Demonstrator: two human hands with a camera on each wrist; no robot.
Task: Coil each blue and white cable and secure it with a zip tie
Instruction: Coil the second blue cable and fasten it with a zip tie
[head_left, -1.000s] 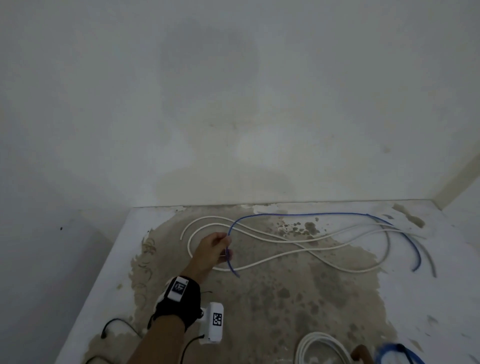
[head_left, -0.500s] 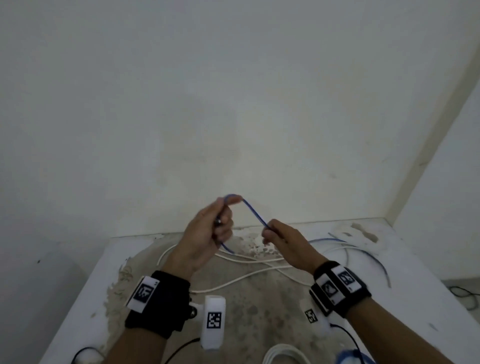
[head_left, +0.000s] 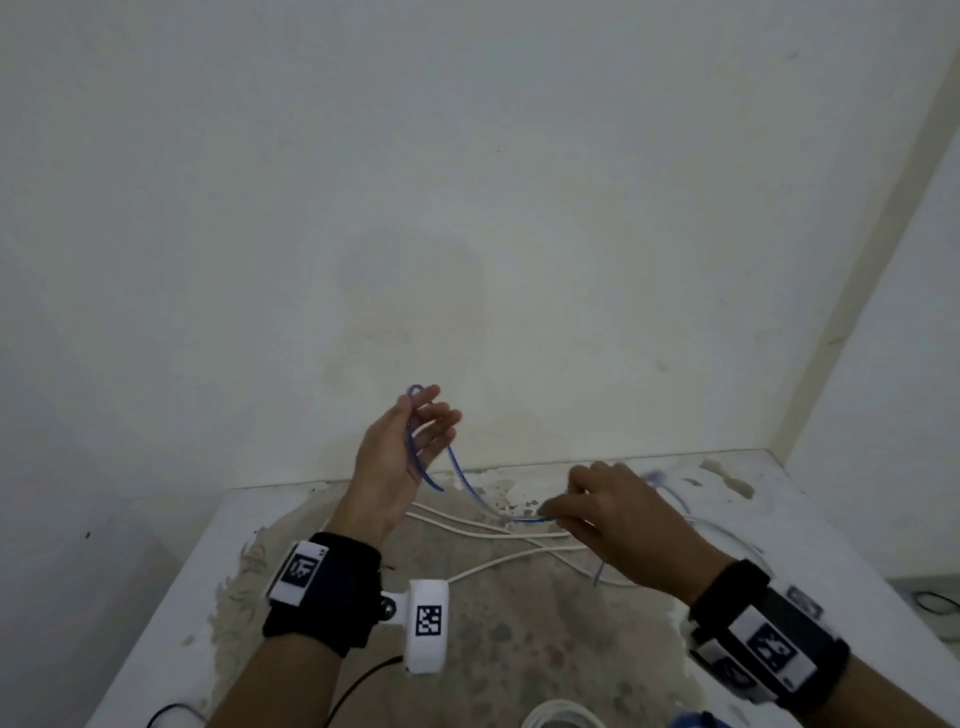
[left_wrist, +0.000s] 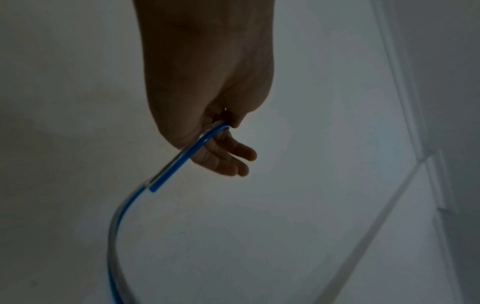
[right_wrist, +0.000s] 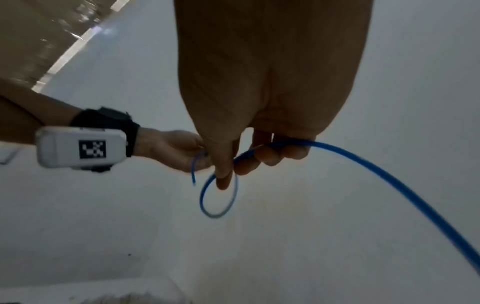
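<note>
A thin blue cable (head_left: 460, 473) hangs between my two hands above the table. My left hand (head_left: 400, 452) is raised, palm toward me and fingers stretched. The cable bends over the hand's top at the thumb, and its short free end dangles across the palm. In the left wrist view the blue cable (left_wrist: 166, 174) comes out pinched at the thumb of my left hand (left_wrist: 228, 156). My right hand (head_left: 613, 519) is lower and to the right, just above the table. Its curled fingers (right_wrist: 267, 156) hold the blue cable (right_wrist: 363, 164), which trails off right. Loose white cables (head_left: 493, 532) lie beneath.
The white table (head_left: 171, 597) has a large brown stain and sits in a wall corner. A coiled white cable (head_left: 561, 719) and a blue bundle (head_left: 696, 719) peek in at the near edge. Black wires (head_left: 171, 714) lie at the lower left and far right.
My left hand has risen and spread its fingers, with the cable still hooked at the thumb. My right hand has dropped toward the table, lengthening the cable span between the hands.
</note>
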